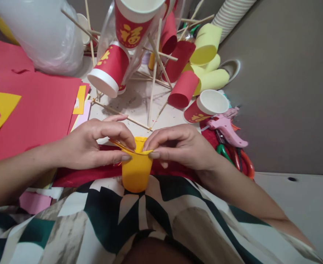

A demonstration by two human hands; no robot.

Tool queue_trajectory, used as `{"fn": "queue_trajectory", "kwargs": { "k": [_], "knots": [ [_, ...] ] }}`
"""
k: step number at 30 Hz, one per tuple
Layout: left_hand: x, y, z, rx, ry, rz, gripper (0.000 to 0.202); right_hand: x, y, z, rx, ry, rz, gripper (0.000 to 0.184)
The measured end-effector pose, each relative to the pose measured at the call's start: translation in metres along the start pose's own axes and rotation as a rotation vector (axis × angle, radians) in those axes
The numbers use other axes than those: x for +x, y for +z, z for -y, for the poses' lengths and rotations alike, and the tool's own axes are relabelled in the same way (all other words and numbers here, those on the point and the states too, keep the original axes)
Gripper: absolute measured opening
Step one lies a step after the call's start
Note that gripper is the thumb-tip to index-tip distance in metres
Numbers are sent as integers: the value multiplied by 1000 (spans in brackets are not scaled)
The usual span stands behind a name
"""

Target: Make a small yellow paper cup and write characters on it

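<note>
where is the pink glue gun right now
In the head view, the pink glue gun is on the right side, past the right hand, between the lowest red paper cup and an orange handle.

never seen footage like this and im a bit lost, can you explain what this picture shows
There is no machine here. This single picture comes from a camera worn on someone's head, looking forward and down at two bare hands. The left hand and right hand pinch the rim of a yellow cup. Beyond them, on the white table, are sticks, red cups and paper tubes. Red paper lies to the left, a pink glue gun to the right.
</note>
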State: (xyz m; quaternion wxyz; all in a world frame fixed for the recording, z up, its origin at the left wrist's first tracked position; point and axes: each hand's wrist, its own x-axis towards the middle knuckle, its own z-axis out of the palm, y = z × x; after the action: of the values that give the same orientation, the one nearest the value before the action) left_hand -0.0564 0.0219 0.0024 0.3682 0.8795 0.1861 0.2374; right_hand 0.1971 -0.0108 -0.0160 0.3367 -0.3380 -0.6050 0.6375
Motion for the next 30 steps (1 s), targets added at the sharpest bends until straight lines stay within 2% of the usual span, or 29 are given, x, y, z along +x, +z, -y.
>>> {"fn": "queue_trajectory", "kwargs": {
  "k": [5, 9, 14, 25, 30],
  "knots": [
    [-1, 0, -1, -98, 11, -16, 11, 0, -1, 1, 191, 213, 47, 7],
    [-3, 3, -1, -141, 3, -57, 10, 0, 0, 0, 247, 251, 87, 9],
    [-4, 8, -3, -149, -4, -55, 13, 0, 0, 0, 250, 288, 110, 10],
    [-9, 14, -1, -246, -76, -50, 15, -1, -1, -1, 272, 305, 108, 11],
    [-13, 10, -6, -191, -40, -109, 15, -6, 0, 1, 231, 161, 88, 7]
  ]
}}
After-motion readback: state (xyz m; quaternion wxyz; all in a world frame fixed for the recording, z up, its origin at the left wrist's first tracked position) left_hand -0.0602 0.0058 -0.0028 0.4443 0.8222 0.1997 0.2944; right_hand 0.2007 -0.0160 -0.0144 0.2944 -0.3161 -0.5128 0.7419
